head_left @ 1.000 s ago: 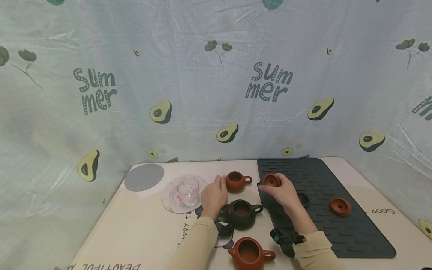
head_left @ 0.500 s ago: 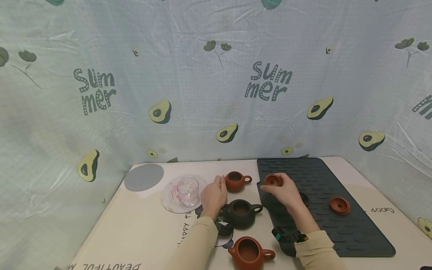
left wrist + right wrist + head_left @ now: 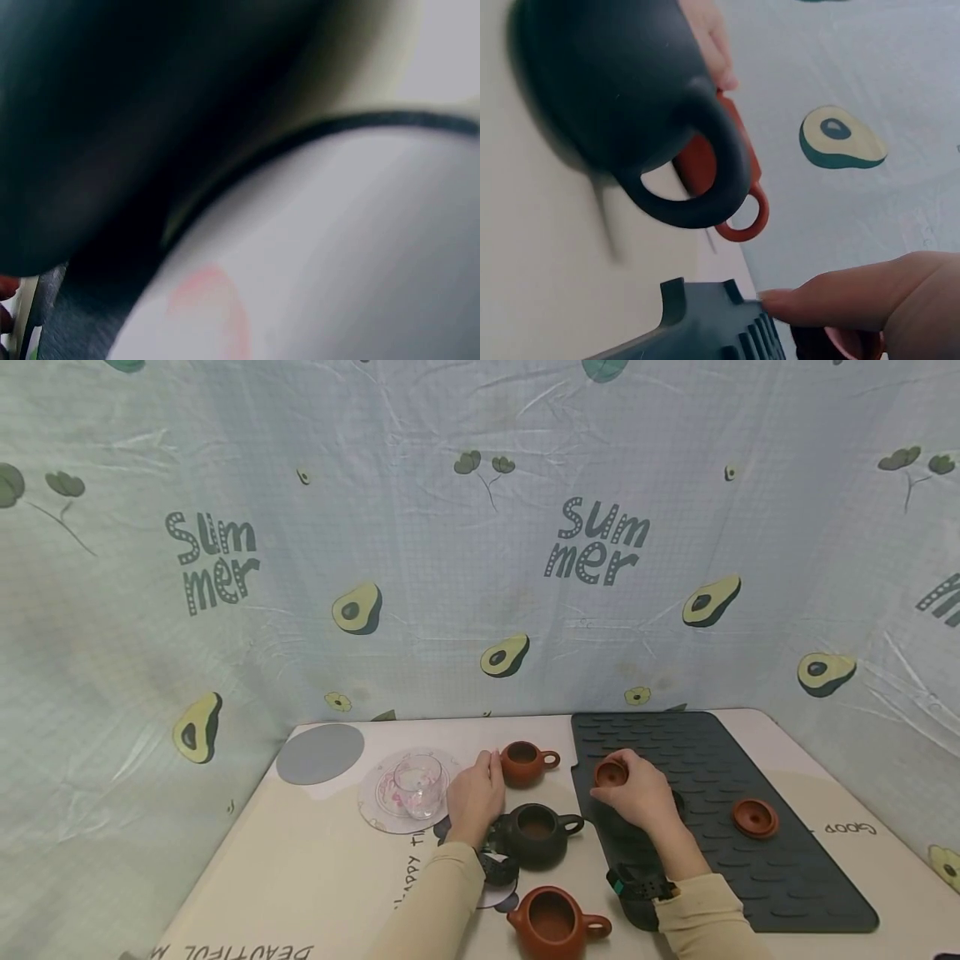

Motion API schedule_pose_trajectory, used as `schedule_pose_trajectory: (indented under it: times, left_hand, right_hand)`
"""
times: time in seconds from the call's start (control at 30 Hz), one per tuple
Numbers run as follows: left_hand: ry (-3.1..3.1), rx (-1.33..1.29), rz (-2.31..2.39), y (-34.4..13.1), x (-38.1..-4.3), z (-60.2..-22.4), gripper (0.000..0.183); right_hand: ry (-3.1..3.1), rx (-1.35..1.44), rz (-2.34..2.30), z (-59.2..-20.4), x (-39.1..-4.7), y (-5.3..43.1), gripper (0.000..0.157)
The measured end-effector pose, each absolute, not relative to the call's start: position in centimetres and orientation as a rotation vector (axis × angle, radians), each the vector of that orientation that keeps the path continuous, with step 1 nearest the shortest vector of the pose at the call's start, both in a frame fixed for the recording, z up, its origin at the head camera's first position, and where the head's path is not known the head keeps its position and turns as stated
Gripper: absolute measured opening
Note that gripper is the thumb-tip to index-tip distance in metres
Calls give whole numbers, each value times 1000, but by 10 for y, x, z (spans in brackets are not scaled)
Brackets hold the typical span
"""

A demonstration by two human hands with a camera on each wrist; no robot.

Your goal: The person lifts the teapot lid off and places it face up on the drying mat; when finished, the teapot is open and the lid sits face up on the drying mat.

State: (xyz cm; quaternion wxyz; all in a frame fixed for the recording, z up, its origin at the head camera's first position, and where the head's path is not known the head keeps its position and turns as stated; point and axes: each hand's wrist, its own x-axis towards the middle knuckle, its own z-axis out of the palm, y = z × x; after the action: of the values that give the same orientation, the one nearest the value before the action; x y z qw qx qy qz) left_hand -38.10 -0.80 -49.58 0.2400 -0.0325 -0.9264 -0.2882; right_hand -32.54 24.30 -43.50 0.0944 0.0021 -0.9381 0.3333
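Note:
Between the thumb and fingers of my right hand (image 3: 641,789) is a small reddish-brown teapot lid (image 3: 611,774), pinched at its rim over the left edge of the dark ribbed mat (image 3: 705,877). Whether the lid touches the mat cannot be told. My left hand (image 3: 477,797) has its fingertips against the left side of the far reddish-brown teapot (image 3: 522,764), which stands uncovered; its thumb is hidden. A black teapot (image 3: 537,835) without a lid is beside the left wrist. In the right wrist view, the thumb (image 3: 840,296) lies across the lid.
Nearer stands another lidless reddish-brown teapot (image 3: 553,925). On the mat lie a second reddish-brown lid (image 3: 756,819) and a dark round lid (image 3: 678,803), partly behind the right hand. A clear glass cup (image 3: 418,787) sits on a round patterned mat (image 3: 372,806) at left.
My right hand has shifted slightly right and nearer, carrying the lid further over the mat. The left hand and the teapots have stayed put.

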Motion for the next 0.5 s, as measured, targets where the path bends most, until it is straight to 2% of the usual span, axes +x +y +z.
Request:
schedule_pose_trajectory:
  times: [0.27, 0.5]
  left_hand:
    - [-2521, -88, -785, -8, -379, -496, 34]
    - [-2507, -88, -784, -7, -379, -496, 34]
  right_hand:
    - [-2866, 10, 786, -436, -323, 241, 61]
    - [-2875, -13, 726, -438, -323, 242, 55]
